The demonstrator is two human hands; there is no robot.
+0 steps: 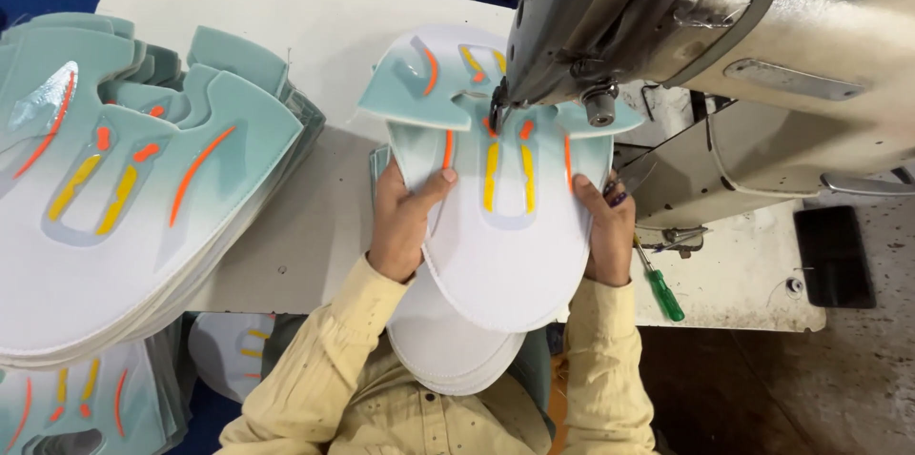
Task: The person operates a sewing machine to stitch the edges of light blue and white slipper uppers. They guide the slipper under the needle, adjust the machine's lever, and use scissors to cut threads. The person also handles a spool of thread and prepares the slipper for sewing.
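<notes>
The left hand (405,217) and right hand (605,226) each clamp an edge of the white-and-teal shoe upper (505,226) under the sewing machine (686,26) on the tabletop (315,217).

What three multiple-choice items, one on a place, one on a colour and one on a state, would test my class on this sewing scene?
1. Where does the green-handled screwdriver lie?
A. right of the right hand
B. on the stack of cut pieces
C. in the left hand

2. What colour are the sleeves?
A. blue
B. pale yellow
C. red

3. How is the shoe upper piece held?
A. by one hand
B. by neither hand
C. by both hands, under the sewing machine

Answers: 1 A, it lies on the table beside that hand; 2 B, both sleeves are pale yellow; 3 C, a hand grips each edge.
</notes>
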